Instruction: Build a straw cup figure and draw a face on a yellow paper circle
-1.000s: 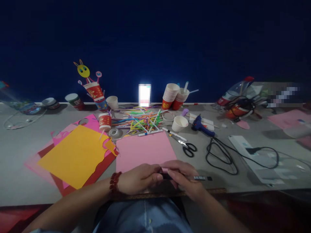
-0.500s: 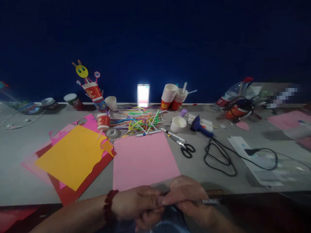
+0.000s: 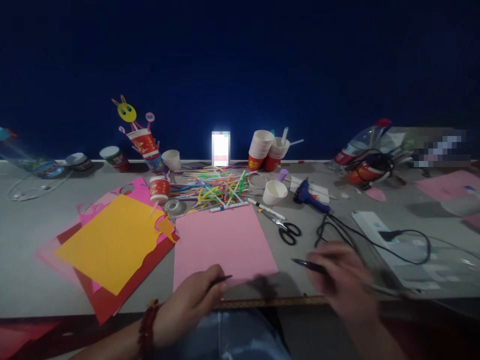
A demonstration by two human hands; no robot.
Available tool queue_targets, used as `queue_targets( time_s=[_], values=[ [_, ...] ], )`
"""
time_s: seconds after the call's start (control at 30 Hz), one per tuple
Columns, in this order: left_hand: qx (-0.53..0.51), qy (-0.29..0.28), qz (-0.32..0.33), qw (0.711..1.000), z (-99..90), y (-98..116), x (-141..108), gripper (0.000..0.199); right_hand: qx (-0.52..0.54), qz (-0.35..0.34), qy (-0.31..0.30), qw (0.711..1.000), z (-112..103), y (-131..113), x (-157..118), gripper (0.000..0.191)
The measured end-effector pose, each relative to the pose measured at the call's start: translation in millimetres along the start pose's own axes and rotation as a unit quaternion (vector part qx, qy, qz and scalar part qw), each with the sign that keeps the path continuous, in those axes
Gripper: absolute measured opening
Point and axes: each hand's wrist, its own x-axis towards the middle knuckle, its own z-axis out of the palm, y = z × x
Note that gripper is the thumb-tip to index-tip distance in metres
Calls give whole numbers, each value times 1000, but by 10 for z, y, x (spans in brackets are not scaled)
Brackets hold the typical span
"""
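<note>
A pink sheet (image 3: pixel 223 240) lies flat at the middle of the table. My left hand (image 3: pixel 195 295) is closed at its lower left edge, with a small dark cap (image 3: pixel 225 278) pinched between thumb and forefinger. To the right of the sheet my right hand (image 3: pixel 339 280), slightly blurred, grips a black pen (image 3: pixel 311 265) whose tip points left. Black-handled scissors (image 3: pixel 287 230) lie just above the pen. Two white markers rest by the top edge of the sheet, one (image 3: pixel 228 206) along it and another (image 3: pixel 266 208) near its right corner.
Coloured sticks (image 3: pixel 217 187) are heaped behind the sheet. Yellow paper (image 3: pixel 112 242) tops other sheets at left. Paper cups (image 3: pixel 261 145), a blue glue gun (image 3: pixel 309 197) with its black cord and a white power strip (image 3: pixel 390 250) stand or lie behind and at right.
My hands were together at the table's front edge and have moved apart, the left one slightly left, the right one right and up. The black pen and the cap now show separately.
</note>
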Motion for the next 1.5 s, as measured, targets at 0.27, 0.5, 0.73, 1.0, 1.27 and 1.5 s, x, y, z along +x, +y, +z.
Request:
queue_targets(
  time_s=[0.27,0.5,0.73,1.0,1.27,1.5],
  values=[
    [390,41,289,873,444,-325,439,21,-159,62,-140,975,119,521,22,20],
    [393,24,275,877,460,-445,398,27,-204,0,-176,963,130,578,-61,6],
    [388,20,267,882,468,-408,400,17,-210,-53,-135,967,155,735,-15,11],
    [378,16,260,889,470,-415,387,19,-237,-64,-157,957,157,756,-38,10],
    [373,16,258,891,467,-383,390,14,-241,-35,-147,959,138,715,33,15],
    [401,20,269,876,458,-377,391,16,-236,-79,-135,959,65,767,24,16]
  ],
)
